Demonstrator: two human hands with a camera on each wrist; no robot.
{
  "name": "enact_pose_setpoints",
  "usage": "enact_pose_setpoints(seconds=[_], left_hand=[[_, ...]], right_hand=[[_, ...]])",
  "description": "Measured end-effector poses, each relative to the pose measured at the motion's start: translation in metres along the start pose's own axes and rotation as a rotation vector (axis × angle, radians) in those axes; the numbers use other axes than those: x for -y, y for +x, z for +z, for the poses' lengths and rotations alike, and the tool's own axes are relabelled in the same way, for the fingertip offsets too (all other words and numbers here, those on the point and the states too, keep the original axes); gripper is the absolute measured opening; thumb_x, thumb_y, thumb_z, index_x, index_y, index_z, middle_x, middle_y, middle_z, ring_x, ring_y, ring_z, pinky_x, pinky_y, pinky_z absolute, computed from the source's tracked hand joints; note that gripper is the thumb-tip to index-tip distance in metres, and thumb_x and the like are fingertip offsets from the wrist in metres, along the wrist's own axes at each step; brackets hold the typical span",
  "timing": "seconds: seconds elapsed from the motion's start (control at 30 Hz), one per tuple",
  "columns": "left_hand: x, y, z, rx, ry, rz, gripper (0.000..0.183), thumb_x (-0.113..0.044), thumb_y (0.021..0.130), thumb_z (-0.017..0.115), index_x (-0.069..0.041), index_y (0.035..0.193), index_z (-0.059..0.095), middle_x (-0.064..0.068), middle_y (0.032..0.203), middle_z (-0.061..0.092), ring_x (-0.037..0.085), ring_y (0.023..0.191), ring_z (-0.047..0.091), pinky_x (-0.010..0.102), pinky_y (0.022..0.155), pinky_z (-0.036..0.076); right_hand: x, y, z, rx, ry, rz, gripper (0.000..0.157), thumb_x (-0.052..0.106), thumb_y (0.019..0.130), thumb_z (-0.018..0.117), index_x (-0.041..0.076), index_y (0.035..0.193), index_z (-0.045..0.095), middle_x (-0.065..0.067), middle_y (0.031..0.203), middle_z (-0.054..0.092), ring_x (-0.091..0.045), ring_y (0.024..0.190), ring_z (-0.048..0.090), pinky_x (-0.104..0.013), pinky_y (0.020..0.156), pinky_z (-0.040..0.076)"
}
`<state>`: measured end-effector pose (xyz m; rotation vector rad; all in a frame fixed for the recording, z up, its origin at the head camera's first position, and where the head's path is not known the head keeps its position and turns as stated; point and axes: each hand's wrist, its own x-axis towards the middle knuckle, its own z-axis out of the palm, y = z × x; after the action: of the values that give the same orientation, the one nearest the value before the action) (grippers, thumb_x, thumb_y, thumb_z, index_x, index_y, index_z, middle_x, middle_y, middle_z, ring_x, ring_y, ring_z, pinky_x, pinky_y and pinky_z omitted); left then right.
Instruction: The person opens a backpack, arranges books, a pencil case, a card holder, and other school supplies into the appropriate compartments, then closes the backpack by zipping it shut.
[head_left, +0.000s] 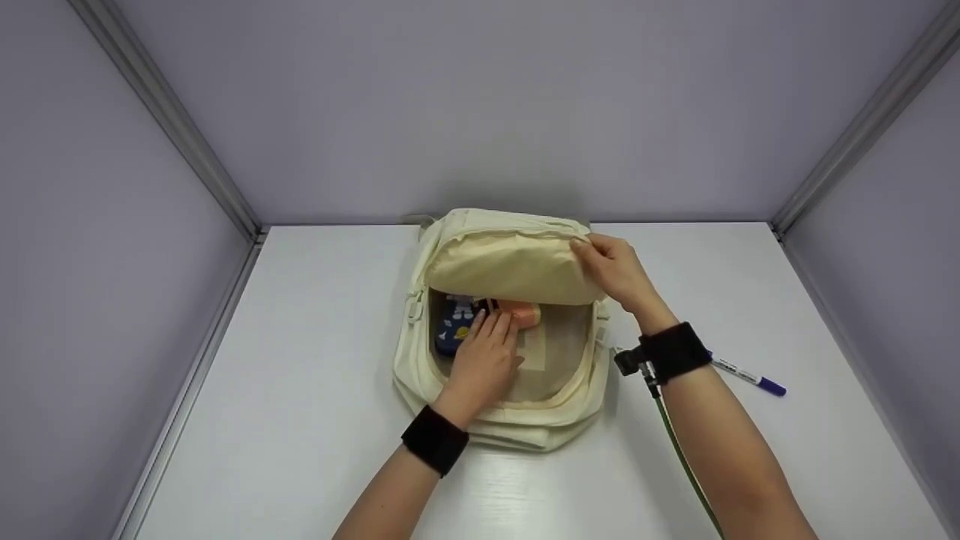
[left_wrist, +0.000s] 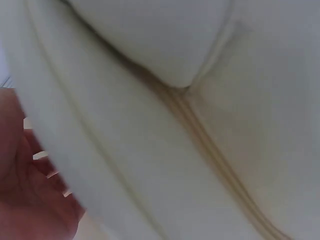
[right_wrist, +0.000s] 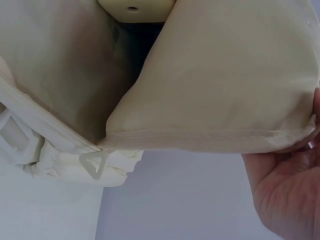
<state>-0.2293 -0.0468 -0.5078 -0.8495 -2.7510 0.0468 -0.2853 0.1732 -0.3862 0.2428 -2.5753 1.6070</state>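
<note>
Centre frame, our right hand [head_left: 611,274] pinched up the flap [head_left: 510,270] of the backpack [head_left: 536,436]; our left hand [head_left: 484,367], fingers extended, touched the orange item [head_left: 529,313] inside, apparently arranging it; next called for steady lifting.

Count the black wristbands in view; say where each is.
2, one per wrist: a wide black wristband below the left hand inside the cream fabric backpack; another below the right hand, which grips its flap.
</note>
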Motion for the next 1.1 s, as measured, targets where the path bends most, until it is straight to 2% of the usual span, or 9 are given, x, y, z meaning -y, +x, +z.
enact_pose_setpoints(seconds=[0.27,0.4,0.6,0.73,0.83,0.9,1.0,1.1], left_hand=[[0.001,0.002,-0.003,0.05,-0.074,-0.05,0.076,-0.048,0.091,0.067,0.0,0.145,0.043,0.017,0.15,0.041,0.032,0.139,0.037,0.043,0.112,0.029],[0.002,-0.001,-0.003,0.07,-0.103,-0.04,0.08,-0.051,0.091,0.065,0.0,0.147,0.04,0.018,0.152,0.038,0.032,0.139,0.037,0.044,0.111,0.031],[0.0,-0.003,-0.004,0.136,-0.134,-0.025,0.081,-0.05,0.095,0.059,-0.001,0.152,0.031,0.017,0.157,0.029,0.03,0.143,0.027,0.043,0.114,0.024],[0.0,-0.005,-0.009,0.135,-0.132,0.0,0.077,-0.048,0.097,0.057,-0.002,0.153,0.03,0.015,0.157,0.029,0.029,0.143,0.029,0.043,0.115,0.023],[0.004,-0.007,-0.016,0.103,-0.149,0.017,0.073,-0.045,0.099,0.056,-0.002,0.152,0.032,0.015,0.156,0.031,0.029,0.142,0.031,0.043,0.114,0.024],[0.008,-0.008,-0.022,0.043,-0.152,0.03,0.068,-0.042,0.099,0.057,-0.002,0.15,0.036,0.015,0.154,0.035,0.03,0.14,0.035,0.044,0.113,0.027],[0.017,-0.009,-0.033,-0.091,-0.157,0.053,0.058,-0.033,0.097,0.064,-0.003,0.144,0.047,0.015,0.147,0.045,0.03,0.133,0.044,0.044,0.109,0.034],[0.029,-0.009,-0.044,-0.267,-0.172,0.077,0.044,-0.023,0.095,0.068,-0.003,0.133,0.058,0.014,0.134,0.057,0.029,0.12,0.055,0.042,0.103,0.042]], right_hand=[[0.0,0.001,-0.001,0.005,0.003,0.013,0.034,0.017,0.101,0.056,-0.011,0.082,0.056,0.0,0.068,0.041,-0.012,0.066,0.04,-0.025,0.058,0.032],[-0.001,0.0,-0.001,0.008,0.0,0.025,0.034,0.017,0.102,0.055,-0.011,0.083,0.057,0.001,0.067,0.04,-0.012,0.065,0.039,-0.025,0.057,0.032],[-0.002,0.0,0.0,-0.004,0.003,0.022,0.033,0.016,0.101,0.056,-0.011,0.083,0.058,0.0,0.068,0.041,-0.013,0.066,0.04,-0.026,0.059,0.032],[-0.002,0.0,0.001,-0.001,0.003,0.02,0.034,0.016,0.101,0.056,-0.011,0.081,0.055,0.001,0.066,0.039,-0.012,0.065,0.039,-0.026,0.058,0.032],[-0.002,0.0,0.002,0.001,0.008,0.017,0.034,0.016,0.101,0.056,-0.011,0.081,0.055,0.001,0.066,0.039,-0.012,0.065,0.039,-0.026,0.058,0.032],[-0.002,0.001,0.003,-0.001,0.014,0.014,0.034,0.016,0.101,0.056,-0.012,0.081,0.055,0.001,0.066,0.039,-0.012,0.065,0.039,-0.025,0.058,0.032],[-0.002,0.0,0.004,-0.004,0.019,0.012,0.033,0.015,0.101,0.057,-0.012,0.082,0.056,0.0,0.066,0.039,-0.013,0.064,0.039,-0.025,0.058,0.032],[-0.002,-0.001,0.005,-0.005,0.019,0.013,0.032,0.015,0.101,0.057,-0.011,0.082,0.057,0.0,0.066,0.04,-0.013,0.065,0.039,-0.025,0.058,0.032]])
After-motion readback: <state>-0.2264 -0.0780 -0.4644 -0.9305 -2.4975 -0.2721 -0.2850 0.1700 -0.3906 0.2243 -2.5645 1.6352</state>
